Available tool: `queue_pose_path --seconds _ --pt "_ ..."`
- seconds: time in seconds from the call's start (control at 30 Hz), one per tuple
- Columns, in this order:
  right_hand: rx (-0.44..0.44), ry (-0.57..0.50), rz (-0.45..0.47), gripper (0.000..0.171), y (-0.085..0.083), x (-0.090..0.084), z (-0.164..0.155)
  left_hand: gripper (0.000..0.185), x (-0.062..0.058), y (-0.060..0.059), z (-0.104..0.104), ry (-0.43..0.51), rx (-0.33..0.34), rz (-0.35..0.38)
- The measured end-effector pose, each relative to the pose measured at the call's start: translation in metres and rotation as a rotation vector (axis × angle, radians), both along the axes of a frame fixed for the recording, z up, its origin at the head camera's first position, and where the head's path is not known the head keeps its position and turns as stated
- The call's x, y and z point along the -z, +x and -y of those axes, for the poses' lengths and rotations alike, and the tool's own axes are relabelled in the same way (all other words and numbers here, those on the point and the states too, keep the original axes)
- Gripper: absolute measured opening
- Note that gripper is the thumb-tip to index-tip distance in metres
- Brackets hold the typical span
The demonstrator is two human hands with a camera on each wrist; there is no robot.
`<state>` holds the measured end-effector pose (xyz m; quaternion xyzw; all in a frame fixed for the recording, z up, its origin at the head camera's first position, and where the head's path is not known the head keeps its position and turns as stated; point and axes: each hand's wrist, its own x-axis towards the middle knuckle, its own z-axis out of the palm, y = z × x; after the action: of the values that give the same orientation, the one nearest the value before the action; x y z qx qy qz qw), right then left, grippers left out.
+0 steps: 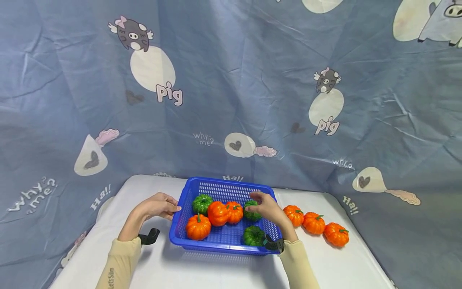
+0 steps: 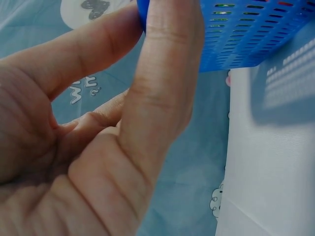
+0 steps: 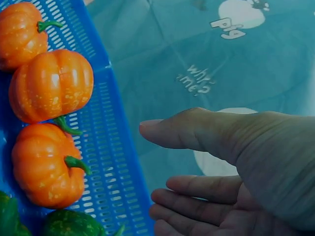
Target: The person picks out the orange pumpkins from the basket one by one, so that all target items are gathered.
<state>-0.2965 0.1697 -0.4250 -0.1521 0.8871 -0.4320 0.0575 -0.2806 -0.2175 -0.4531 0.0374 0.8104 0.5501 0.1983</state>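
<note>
From the head view, we see a white table (image 1: 202, 269) set against a blue sheet (image 1: 231, 88) printed with pigs, hearts and the words "pig", "why me?" and "Ha!!"; the sheet hangs behind and drapes down both sides. A blue basket (image 1: 226, 241) sits mid-table holding three orange and three green pumpkins. Our left hand (image 1: 156, 206) touches the basket's left rim with fingers lightly bent. Our right hand (image 1: 266, 206) hovers over a green pumpkin (image 1: 251, 212) at the basket's right, fingers loose, gripping nothing. Three orange pumpkins (image 1: 314, 223) line up on the table right of the basket.

At the left wrist, the fingers (image 2: 162, 98) press the basket's blue corner (image 2: 246, 34), white tabletop below.

At the right wrist, the hand (image 3: 231, 172) is spread and empty above the rim (image 3: 115, 147), orange pumpkins (image 3: 51, 83) inside, the sheet beyond.
</note>
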Motion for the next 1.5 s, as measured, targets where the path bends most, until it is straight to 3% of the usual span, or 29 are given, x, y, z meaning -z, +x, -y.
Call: queue_pose_path --seconds 0.27,0.53,0.83,1.1,1.5 --pt "-0.043 -0.007 0.014 0.056 -0.019 0.011 0.020 0.036 0.002 0.001 0.000 -0.004 -0.005 -0.007" --pt "-0.085 0.041 0.008 0.058 -0.022 0.024 0.034 0.033 0.000 0.001 -0.001 0.012 -0.009 -0.007" --pt "-0.139 0.199 0.020 0.059 -0.025 0.029 0.042 0.032 -0.001 0.002 -0.001 0.029 -0.007 -0.011" --pt "-0.130 0.358 -0.017 0.058 -0.029 0.037 0.048 0.035 0.000 0.002 -0.001 0.021 -0.011 -0.009" --pt "-0.152 0.401 0.005 0.050 -0.029 0.040 0.052 0.036 0.002 0.001 0.000 0.023 0.005 -0.011"
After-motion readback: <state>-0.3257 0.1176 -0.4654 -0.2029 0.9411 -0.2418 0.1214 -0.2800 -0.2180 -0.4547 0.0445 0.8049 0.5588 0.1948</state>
